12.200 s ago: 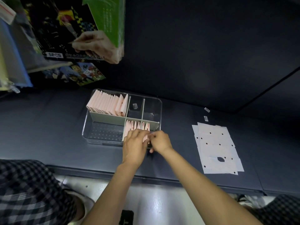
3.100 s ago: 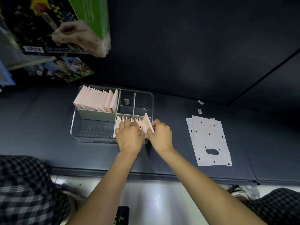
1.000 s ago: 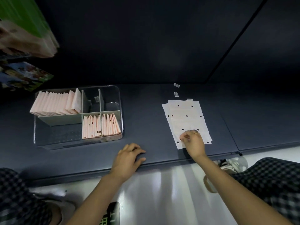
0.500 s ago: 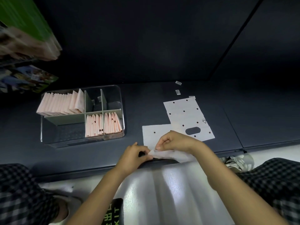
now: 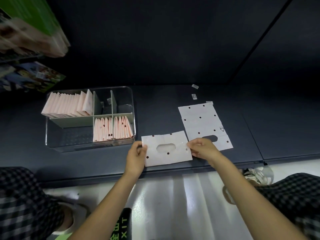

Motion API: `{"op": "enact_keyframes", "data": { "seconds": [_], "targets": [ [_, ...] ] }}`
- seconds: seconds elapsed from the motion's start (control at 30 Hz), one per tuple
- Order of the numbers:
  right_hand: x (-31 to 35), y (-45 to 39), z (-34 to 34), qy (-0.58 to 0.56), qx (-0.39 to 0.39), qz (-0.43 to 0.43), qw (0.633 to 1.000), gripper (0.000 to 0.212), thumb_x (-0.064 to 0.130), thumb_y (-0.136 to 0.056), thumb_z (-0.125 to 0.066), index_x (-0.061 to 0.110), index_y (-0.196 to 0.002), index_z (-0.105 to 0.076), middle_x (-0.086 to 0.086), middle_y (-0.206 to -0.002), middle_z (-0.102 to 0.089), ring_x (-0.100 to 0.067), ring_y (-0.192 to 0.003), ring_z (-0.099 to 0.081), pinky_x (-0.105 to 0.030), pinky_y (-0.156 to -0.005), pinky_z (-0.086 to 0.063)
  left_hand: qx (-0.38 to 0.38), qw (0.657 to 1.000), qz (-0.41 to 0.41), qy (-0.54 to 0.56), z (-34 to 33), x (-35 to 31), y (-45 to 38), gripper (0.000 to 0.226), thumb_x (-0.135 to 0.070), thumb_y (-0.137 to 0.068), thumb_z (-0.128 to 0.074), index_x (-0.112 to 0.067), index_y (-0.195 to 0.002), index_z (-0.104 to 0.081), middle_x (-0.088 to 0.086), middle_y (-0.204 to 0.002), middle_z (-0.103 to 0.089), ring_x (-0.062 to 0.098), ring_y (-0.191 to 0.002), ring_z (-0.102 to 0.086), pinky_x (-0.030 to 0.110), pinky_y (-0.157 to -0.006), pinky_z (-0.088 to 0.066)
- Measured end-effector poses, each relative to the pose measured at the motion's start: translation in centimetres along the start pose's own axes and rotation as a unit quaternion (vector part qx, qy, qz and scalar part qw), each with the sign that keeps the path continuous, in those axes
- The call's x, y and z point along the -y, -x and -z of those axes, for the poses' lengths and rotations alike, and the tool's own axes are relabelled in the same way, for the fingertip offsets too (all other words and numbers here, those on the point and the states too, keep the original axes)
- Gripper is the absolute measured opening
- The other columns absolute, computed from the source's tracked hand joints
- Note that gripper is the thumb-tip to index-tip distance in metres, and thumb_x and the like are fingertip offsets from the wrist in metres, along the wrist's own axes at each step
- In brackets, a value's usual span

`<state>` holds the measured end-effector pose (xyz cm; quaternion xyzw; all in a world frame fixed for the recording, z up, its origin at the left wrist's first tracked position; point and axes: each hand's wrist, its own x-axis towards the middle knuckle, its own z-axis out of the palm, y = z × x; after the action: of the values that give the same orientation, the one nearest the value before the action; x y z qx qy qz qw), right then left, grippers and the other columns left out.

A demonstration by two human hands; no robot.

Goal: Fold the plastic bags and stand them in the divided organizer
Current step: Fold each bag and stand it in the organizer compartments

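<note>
Plastic bag (image 5: 166, 149) lies flat at the bench (image 5: 155, 110) front edge, unfolded. Your left hand (image 5: 136, 156) and right hand (image 5: 202, 148) pinch its ends. Organizer (image 5: 132, 104) holds three rows of folded bags (image 5: 67, 105). More bags (image 5: 202, 122) wait just right.

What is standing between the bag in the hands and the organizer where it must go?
Nothing visible: only bare shelf lies between the held bag and the organizer, which sits close on its left.
</note>
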<state>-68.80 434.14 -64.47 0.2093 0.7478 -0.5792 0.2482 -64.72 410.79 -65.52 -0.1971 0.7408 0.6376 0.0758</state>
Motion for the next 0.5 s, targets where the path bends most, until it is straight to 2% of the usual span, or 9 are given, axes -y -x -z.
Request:
{"op": "enact_keyframes", "data": {
  "seconds": [0.07,0.13,0.23,0.3,0.37,0.43,0.5],
  "targets": [
    [-0.4,-0.9,-0.8,0.050,-0.067,0.003,0.996,0.012,0.010,-0.087,-0.063,0.008,-0.075,-0.065,-0.006,-0.070,-0.061,-0.015,-0.064,-0.055,-0.021,-0.064,-0.051,-0.033,0.996,-0.041,-0.074,-0.2,0.2,0.5,0.021,-0.014,-0.095,-0.052,-0.012,-0.116,-0.050,-0.004,-0.097,-0.059,0.014,-0.085,-0.057,0.017,-0.073,-0.044],
    [-0.7,-1.4,-1.4,0.098,-0.089,-0.005,0.991,0.013,0.010,-0.086,-0.062,0.001,-0.077,-0.067,-0.007,-0.064,-0.059,-0.019,-0.064,-0.053,-0.031,-0.072,-0.052,-0.065,0.967,-0.136,-0.205,-0.3,0.6,1.3,0.033,-0.017,-0.094,-0.054,-0.014,-0.126,-0.048,-0.002,-0.116,-0.052,0.015,-0.103,-0.051,0.025,-0.083,-0.043],
    [-0.8,-1.8,-1.6,0.126,-0.108,-0.009,0.986,0.024,0.009,-0.085,-0.059,-0.015,-0.081,-0.063,-0.011,-0.066,-0.060,-0.023,-0.067,-0.054,-0.042,-0.084,-0.052,-0.008,0.883,-0.303,-0.358,-0.6,1.2,2.6,0.029,-0.014,-0.087,-0.065,-0.014,-0.116,-0.059,0.003,-0.119,-0.057,0.022,-0.106,-0.054,0.032,-0.080,-0.049],
    [-0.8,-1.8,-1.6,0.136,-0.121,-0.002,0.983,0.026,0.008,-0.084,-0.057,-0.015,-0.074,-0.059,-0.014,-0.068,-0.058,-0.023,-0.068,-0.053,-0.047,-0.086,-0.051,0.042,0.835,-0.361,-0.413,-0.9,2.0,3.3,0.031,-0.014,-0.079,-0.075,-0.013,-0.109,-0.066,0.005,-0.118,-0.063,0.024,-0.107,-0.061,0.035,-0.081,-0.055],
    [-0.8,-1.9,-1.7,0.154,-0.130,0.006,0.980,0.021,0.010,-0.085,-0.056,-0.001,-0.066,-0.056,-0.014,-0.068,-0.056,-0.023,-0.068,-0.052,-0.048,-0.087,-0.052,0.084,0.801,-0.378,-0.456,-1.0,2.9,4.0,0.042,-0.023,-0.077,-0.077,-0.012,-0.116,-0.065,0.007,-0.125,-0.062,0.025,-0.117,-0.058,0.040,-0.092,-0.052],
    [-0.8,-1.9,-1.7,0.165,-0.133,0.012,0.977,0.020,0.010,-0.085,-0.055,0.005,-0.066,-0.052,-0.013,-0.068,-0.052,-0.022,-0.068,-0.049,-0.049,-0.087,-0.050,0.111,0.768,-0.357,-0.519,-0.7,3.9,4.2,0.059,-0.037,-0.080,-0.071,-0.010,-0.130,-0.056,0.008,-0.138,-0.052,0.025,-0.128,-0.048,0.044,-0.103,-0.042],
    [-0.8,-2.1,-1.8,0.165,-0.136,0.015,0.977,0.021,0.009,-0.085,-0.055,0.006,-0.064,-0.049,-0.012,-0.069,-0.049,-0.021,-0.068,-0.047,-0.049,-0.087,-0.050,0.136,0.753,-0.318,-0.559,-0.2,4.7,4.1,0.070,-0.048,-0.089,-0.055,-0.012,-0.145,-0.033,0.010,-0.152,-0.027,0.027,-0.141,-0.024,0.047,-0.113,-0.024]
  ]
}}
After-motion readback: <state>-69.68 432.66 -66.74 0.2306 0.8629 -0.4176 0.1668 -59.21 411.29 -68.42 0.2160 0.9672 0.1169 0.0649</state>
